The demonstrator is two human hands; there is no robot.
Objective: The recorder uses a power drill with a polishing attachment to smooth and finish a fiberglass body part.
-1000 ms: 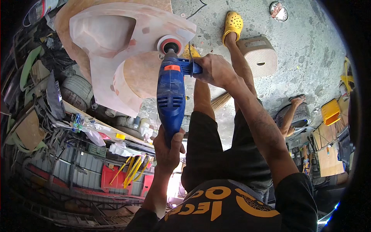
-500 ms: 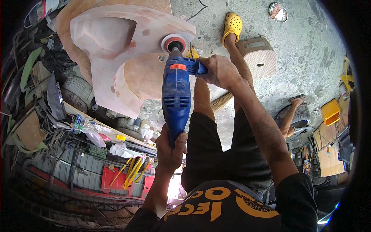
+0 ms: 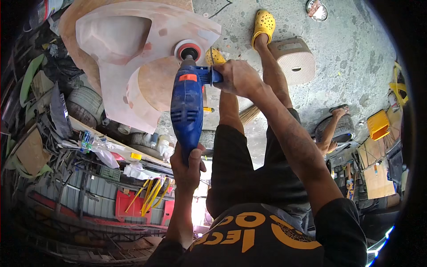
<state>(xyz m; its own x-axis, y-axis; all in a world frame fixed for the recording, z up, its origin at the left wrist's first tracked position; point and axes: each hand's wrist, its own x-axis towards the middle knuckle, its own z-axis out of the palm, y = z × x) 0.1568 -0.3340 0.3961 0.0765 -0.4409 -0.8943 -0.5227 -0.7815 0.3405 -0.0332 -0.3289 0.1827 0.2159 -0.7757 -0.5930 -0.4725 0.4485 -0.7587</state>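
Note:
A blue electric drill (image 3: 187, 104) with an orange label points away from me. In its chuck sits a round sanding pad (image 3: 187, 50), red and white, resting against a pale, curved molded panel (image 3: 118, 82) near its narrow right end. My left hand (image 3: 187, 171) is wrapped round the drill's rear grip; the trigger is hidden. Around the side handle, my right hand (image 3: 240, 78) is closed. The panel has a deep hollow, a rounded cutout and several reddish-brown patches. It lies on a brown board (image 3: 71, 42).
A beige plastic stool (image 3: 296, 62) stands by my yellow clogs (image 3: 264, 24). Beyond are a round tin (image 3: 317, 10) and a dark cord (image 3: 221, 10). A tire (image 3: 84, 104) and clutter line the left. Another person's leg (image 3: 331, 131) shows at right beside a yellow bin (image 3: 378, 125).
Both hands have carried the drill a little leftward, and the sanding pad has moved left along the panel's end. The whole view has also shifted slightly. Both grips are unchanged.

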